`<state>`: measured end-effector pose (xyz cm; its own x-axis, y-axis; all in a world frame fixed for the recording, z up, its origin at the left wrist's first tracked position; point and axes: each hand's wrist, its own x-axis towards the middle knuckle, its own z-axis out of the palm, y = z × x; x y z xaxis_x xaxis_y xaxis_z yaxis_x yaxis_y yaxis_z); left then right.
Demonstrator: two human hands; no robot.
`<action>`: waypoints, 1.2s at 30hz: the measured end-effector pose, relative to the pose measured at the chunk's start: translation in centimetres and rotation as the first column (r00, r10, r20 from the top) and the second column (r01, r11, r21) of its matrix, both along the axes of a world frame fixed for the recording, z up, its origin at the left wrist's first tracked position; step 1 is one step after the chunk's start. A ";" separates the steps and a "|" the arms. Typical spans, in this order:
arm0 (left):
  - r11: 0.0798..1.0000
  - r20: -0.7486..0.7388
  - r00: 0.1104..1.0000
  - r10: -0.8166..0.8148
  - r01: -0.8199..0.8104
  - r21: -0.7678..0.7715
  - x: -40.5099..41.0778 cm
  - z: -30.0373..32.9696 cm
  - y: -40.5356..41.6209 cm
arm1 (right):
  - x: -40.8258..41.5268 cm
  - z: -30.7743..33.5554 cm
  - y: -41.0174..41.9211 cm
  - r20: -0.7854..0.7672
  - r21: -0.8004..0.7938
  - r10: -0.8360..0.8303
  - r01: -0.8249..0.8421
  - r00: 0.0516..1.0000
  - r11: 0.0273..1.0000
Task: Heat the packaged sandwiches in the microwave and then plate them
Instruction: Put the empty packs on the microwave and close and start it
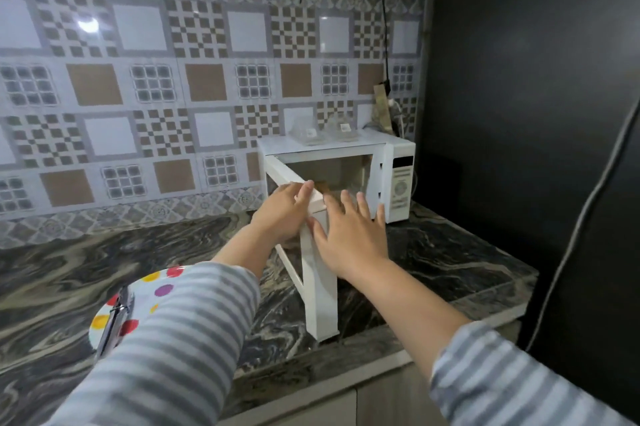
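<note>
A white microwave (394, 162) stands at the back right of the counter with its door (320, 287) swung wide open toward me. My left hand (282, 209) rests on the outer side of the door, its fingers curling over the top edge. My right hand (349, 235) lies with spread, straight fingers against the door's inner side. Two clear plastic sandwich packages (308, 133) (343, 129) sit on top of the microwave. A white plate with coloured dots (152, 290) lies at the front left, partly hidden by my left sleeve. The oven cavity is partly hidden behind my hands.
Metal tongs (112, 320) lie across the plate. The marble-patterned counter (86, 273) stretches to the left. A dark fridge (536, 114) stands to the right of the microwave. A black cable (383, 17) hangs down the tiled wall behind it.
</note>
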<state>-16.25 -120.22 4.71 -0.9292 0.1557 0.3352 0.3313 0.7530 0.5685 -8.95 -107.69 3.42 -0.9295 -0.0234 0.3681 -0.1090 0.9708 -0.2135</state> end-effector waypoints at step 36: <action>0.826 -0.377 0.897 0.232 -0.386 -0.411 -26.6 -5.7 21.3 | -34.6 -1.7 26.5 0.002 0.051 0.120 -0.120 0.993 0.991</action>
<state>-42.85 -98.88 -1.04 -0.8210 0.0857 0.5645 0.1290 0.9909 0.0372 -43.58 -81.21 1.68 -0.9186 -0.1535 0.3641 -0.2256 0.9603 -0.1643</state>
